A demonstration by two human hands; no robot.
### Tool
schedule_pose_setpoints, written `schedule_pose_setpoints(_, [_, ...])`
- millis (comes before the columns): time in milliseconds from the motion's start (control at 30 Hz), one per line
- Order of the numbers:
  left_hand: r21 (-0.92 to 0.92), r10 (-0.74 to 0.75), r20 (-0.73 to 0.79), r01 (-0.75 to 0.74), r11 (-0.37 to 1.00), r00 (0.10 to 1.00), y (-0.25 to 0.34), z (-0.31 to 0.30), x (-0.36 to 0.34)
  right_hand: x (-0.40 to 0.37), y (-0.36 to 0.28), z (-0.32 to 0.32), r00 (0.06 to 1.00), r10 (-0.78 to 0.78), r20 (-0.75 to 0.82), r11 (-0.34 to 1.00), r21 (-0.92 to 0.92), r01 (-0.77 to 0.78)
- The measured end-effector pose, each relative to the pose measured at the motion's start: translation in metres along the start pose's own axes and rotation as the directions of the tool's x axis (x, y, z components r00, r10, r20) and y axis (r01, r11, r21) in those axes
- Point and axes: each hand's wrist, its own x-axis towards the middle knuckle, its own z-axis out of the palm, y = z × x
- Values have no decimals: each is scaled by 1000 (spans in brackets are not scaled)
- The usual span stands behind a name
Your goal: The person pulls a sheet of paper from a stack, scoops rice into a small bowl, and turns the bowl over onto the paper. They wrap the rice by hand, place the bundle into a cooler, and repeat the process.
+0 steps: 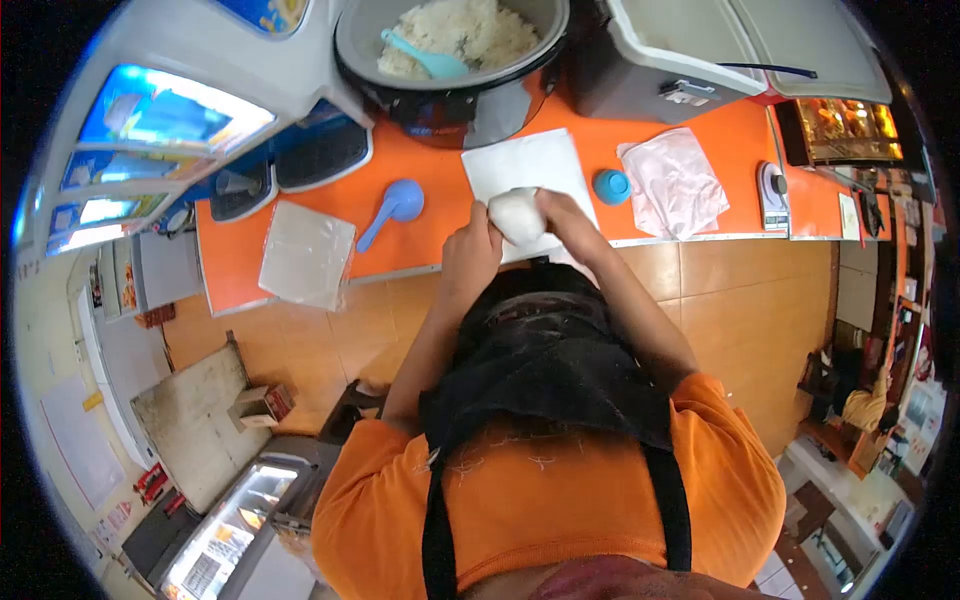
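Between my two hands is a rounded white bundle (518, 216), held above a white paper sheet (530, 165) on the orange counter (400, 165). My left hand (472, 243) has its fingers closed on the bundle's left side. On its right side, my right hand (570, 222) grips it with bent fingers. What the bundle contains is hidden. Behind the paper stands a large cooker (450, 100) of white rice (470, 35) with a light blue spatula (425, 57) in it. A blue scoop (403, 200) lies to the left, and a teal cup (611, 186) stands to the right.
Clear plastic sheets (305, 255) lie at the counter's left front. Pinkish plastic bags (680, 185) and a small scale (773, 198) are on the right. A grey cooler box (650, 75) with its lid raised stands at the back right.
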Motion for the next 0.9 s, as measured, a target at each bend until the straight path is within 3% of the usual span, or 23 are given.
schedule_pose_setpoints(33, [4,29,-2,-29,1000,1000,14,-6,-1,-8,-9,2,995,-98,24,984,-147,101])
schedule_pose_setpoints(100, [-83,112,-23,-113,990,993,40,-18,-1,-19,-35,5,983,-184,-27,951,-256,171])
schedule_pose_setpoints(133, [-180,165,5,-161,970,986,53,-31,0,-23,-46,1,998,-63,-21,995,78,64])
schedule_pose_setpoints(167, [-278,219,34,-201,939,975,62,-42,1,-27,-53,-11,991,12,136,942,330,-56])
schedule_pose_setpoints(300, [-276,245,28,-228,934,969,67,-43,27,-34,-77,-27,883,-127,451,828,538,-156])
schedule_pose_setpoints(333, [-443,229,-8,-209,872,973,70,-40,37,-31,-89,-26,845,-250,473,821,566,-74])
schedule_pose_setpoints(367, [-596,203,-39,-186,781,978,73,-37,47,-27,-94,-37,813,-207,544,821,548,-158])
schedule_pose_setpoints(433, [-490,145,33,-111,865,989,89,-38,67,-10,-110,-62,736,-287,614,872,485,-64])
schedule_pose_setpoints(467, [-491,221,-39,-211,845,975,109,-45,77,-5,-138,-84,795,-246,555,962,237,133])
schedule_pose_setpoints(500, [-486,287,-111,-304,819,951,129,-53,86,-1,-178,-111,846,-227,483,957,-51,286])
schedule_pose_setpoints(533, [-460,345,-187,-392,797,920,149,-64,95,11,-216,-138,848,-300,437,896,-176,408])
schedule_pose_setpoints(567, [-548,441,-273,-515,659,855,168,-74,105,22,-262,-161,896,-257,362,892,-268,364])
schedule_pose_setpoints(600, [-609,510,-376,-621,493,774,187,-84,114,49,-286,-190,897,-394,203,744,-503,440])
schedule_pose_setpoints(667, [-752,440,-565,-655,74,698,256,-109,104,115,-345,-239,910,-395,126,523,-783,336])
schedule_pose_setpoints(700, [-745,413,-574,-660,96,707,271,-112,104,172,-355,-279,873,-443,203,253,-906,338])
schedule_pose_setpoints(767, [-740,391,-619,-673,1,681,293,-119,110,271,-359,-357,869,-312,383,-79,-923,378])
schedule_pose_setpoints(833, [-726,370,-661,-680,-97,653,307,-122,119,313,-348,-375,990,-110,85,114,-989,98])
schedule_pose_setpoints(900, [-701,348,-702,-687,-190,621,317,-120,128,372,-309,-420,1000,-11,24,-79,-997,23])
